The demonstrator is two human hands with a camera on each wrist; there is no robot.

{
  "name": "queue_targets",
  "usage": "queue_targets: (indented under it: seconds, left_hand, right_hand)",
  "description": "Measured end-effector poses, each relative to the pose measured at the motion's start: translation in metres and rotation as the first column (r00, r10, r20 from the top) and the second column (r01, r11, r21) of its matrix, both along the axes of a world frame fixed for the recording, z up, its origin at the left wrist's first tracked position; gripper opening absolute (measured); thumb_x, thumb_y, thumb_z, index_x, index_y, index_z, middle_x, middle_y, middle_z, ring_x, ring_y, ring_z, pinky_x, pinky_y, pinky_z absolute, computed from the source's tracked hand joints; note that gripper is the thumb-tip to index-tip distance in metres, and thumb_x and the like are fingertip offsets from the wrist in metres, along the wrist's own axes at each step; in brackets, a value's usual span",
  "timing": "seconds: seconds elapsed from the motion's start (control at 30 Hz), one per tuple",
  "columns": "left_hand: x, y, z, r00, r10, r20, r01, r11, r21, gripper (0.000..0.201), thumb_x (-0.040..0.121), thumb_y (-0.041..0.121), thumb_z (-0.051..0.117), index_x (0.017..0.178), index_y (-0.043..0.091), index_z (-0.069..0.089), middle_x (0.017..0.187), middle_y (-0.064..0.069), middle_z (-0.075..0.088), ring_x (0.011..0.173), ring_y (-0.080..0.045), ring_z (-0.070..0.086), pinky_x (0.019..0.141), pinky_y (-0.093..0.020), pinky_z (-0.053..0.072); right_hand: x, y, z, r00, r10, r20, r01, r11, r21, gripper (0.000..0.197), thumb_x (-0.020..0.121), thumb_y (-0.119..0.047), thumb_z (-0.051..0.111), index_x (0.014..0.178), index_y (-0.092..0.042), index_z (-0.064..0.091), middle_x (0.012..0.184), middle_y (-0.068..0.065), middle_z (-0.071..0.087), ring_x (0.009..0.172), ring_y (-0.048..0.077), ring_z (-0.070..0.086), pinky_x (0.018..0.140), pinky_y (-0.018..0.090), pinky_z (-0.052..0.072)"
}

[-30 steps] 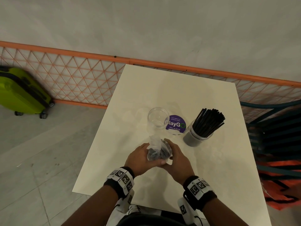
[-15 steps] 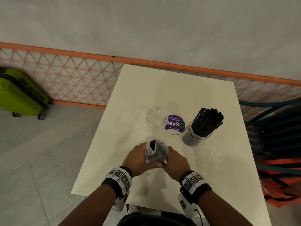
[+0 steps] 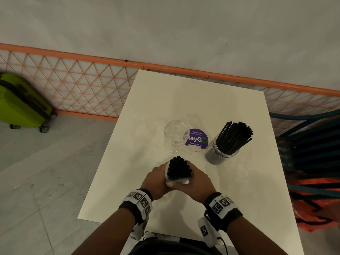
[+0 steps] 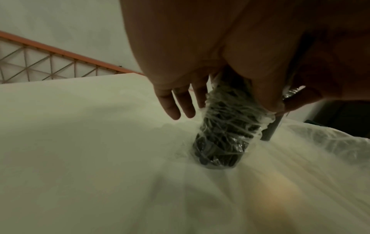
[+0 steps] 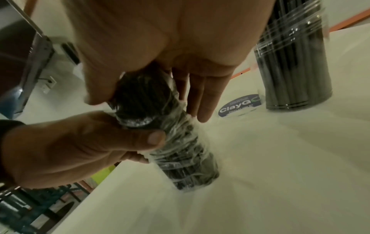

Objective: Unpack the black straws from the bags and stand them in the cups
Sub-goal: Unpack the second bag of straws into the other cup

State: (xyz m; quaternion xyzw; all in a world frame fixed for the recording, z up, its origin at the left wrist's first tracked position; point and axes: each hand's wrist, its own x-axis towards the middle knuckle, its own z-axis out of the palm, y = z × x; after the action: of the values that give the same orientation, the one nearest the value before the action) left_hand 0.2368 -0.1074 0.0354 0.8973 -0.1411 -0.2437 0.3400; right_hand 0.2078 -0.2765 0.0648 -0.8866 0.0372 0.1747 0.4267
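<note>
Your left hand (image 3: pixel 156 178) wraps the left side of the bundle of black plastic straws (image 3: pixel 178 168), thumb and fingers curled round the crinkled clear plastic bag (image 4: pixel 228 126) that sleeves it. The bundle stands upright on the white surface (image 3: pixel 211 100) between your two hands, straw tops already bare above the film. Your right hand (image 3: pixel 196 181) grips the opposite side. Expect the straws to be light and stiff but loose; the film looks slippery, so hold the bare tops rather than the bag. Beyond your hands stands the empty clear plastic cup (image 3: pixel 175 134), and right of it the clear cup already full of black straws (image 3: pixel 225 144)
</note>
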Motion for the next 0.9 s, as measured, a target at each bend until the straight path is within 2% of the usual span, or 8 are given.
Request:
queue_targets:
  seconds: [0.1, 0.17, 0.27, 0.37, 0.5, 0.7, 0.8, 0.9]
  left_hand:
    - [-0.002, 0.001, -0.006, 0.999, -0.048, -0.013, 0.049, 0.991, 0.126, 0.093, 0.066, 0.065, 0.078, 0.143, 0.029, 0.040, 0.137, 0.003, 0.054, 0.122, -0.025, 0.053, 0.102, -0.040, 0.045]
    - [-0.004, 0.002, -0.008, 0.993, -0.111, 0.031, 0.102, 0.972, 0.213, 0.090, 0.073, 0.065, 0.073, 0.146, 0.025, 0.037, 0.139, 0.000, 0.052, 0.124, -0.027, 0.049, 0.103, -0.040, 0.042]
    - [0.000, 0.000, -0.007, 0.991, -0.114, 0.073, 0.093, 0.965, 0.245, 0.080, 0.074, 0.068, 0.068, 0.138, 0.025, 0.045, 0.129, -0.001, 0.054, 0.118, -0.025, 0.051, 0.099, -0.038, 0.045]
    - [0.003, 0.001, -0.001, 0.995, -0.029, -0.099, 0.018, 0.994, -0.105, 0.072, 0.063, 0.063, 0.079, 0.123, 0.033, 0.053, 0.122, 0.002, 0.060, 0.112, -0.020, 0.059, 0.098, -0.042, 0.053]
    - [-0.002, 0.010, 0.018, 0.896, -0.105, -0.432, -0.169, 0.818, -0.549, 0.080, 0.074, 0.010, 0.084, 0.137, 0.026, 0.038, 0.132, -0.001, 0.062, 0.119, -0.015, 0.064, 0.097, -0.032, 0.056]
    - [-0.004, 0.022, 0.025, 0.834, -0.102, -0.542, -0.285, 0.762, -0.581, 0.081, 0.068, 0.016, 0.085, 0.138, 0.018, 0.044, 0.133, -0.010, 0.064, 0.121, -0.022, 0.064, 0.102, -0.042, 0.054]
    - [-0.006, 0.021, 0.025, 0.843, -0.101, -0.529, -0.276, 0.762, -0.585, 0.076, 0.073, 0.010, 0.085, 0.138, 0.019, 0.047, 0.134, -0.011, 0.064, 0.124, -0.028, 0.062, 0.107, -0.053, 0.050]
    - [-0.006, 0.021, 0.031, 0.842, -0.102, -0.529, -0.297, 0.731, -0.614, 0.069, 0.074, 0.010, 0.079, 0.136, 0.023, 0.052, 0.131, -0.007, 0.068, 0.121, -0.025, 0.065, 0.099, -0.042, 0.055]
  right_hand:
    - [0.006, 0.006, 0.000, 0.999, 0.014, -0.041, -0.017, 0.998, -0.053, 0.102, 0.053, -0.073, 0.078, 0.140, -0.034, 0.042, 0.134, -0.009, 0.056, 0.122, 0.012, 0.053, 0.104, 0.023, 0.035]
    - [0.007, 0.009, 0.005, 0.999, 0.006, -0.042, -0.008, 0.998, -0.058, 0.096, 0.057, -0.056, 0.087, 0.138, -0.033, 0.042, 0.125, -0.014, 0.057, 0.112, 0.006, 0.053, 0.102, 0.022, 0.038]
    - [0.012, 0.013, 0.007, 0.996, -0.079, -0.038, 0.075, 0.992, -0.105, 0.073, 0.062, -0.060, 0.079, 0.124, -0.031, 0.052, 0.102, -0.014, 0.059, 0.096, 0.006, 0.057, 0.095, 0.026, 0.046]
    - [0.016, 0.004, 0.007, 0.978, -0.197, -0.072, 0.203, 0.975, 0.089, 0.047, 0.067, -0.050, 0.080, 0.107, -0.032, 0.064, 0.101, -0.005, 0.072, 0.096, 0.014, 0.067, 0.091, 0.037, 0.055]
    - [0.016, -0.003, 0.027, 0.936, -0.311, -0.166, 0.352, 0.815, 0.461, 0.027, 0.072, -0.029, 0.078, 0.098, -0.031, 0.072, 0.099, 0.005, 0.076, 0.092, 0.025, 0.073, 0.080, 0.051, 0.060]
    - [0.021, -0.004, 0.043, 0.910, -0.323, -0.259, 0.414, 0.724, 0.551, 0.009, 0.089, -0.026, 0.068, 0.087, -0.030, 0.076, 0.098, 0.007, 0.077, 0.089, 0.025, 0.074, 0.075, 0.047, 0.061]
    - [0.023, -0.005, 0.049, 0.949, -0.247, -0.198, 0.315, 0.793, 0.521, 0.015, 0.088, -0.039, 0.065, 0.097, -0.029, 0.072, 0.101, 0.006, 0.076, 0.092, 0.022, 0.074, 0.078, 0.048, 0.061]
    - [0.027, -0.009, 0.058, 0.978, -0.146, -0.151, 0.201, 0.858, 0.473, 0.032, 0.084, -0.052, 0.060, 0.105, -0.030, 0.068, 0.106, 0.005, 0.075, 0.096, 0.019, 0.073, 0.078, 0.046, 0.061]
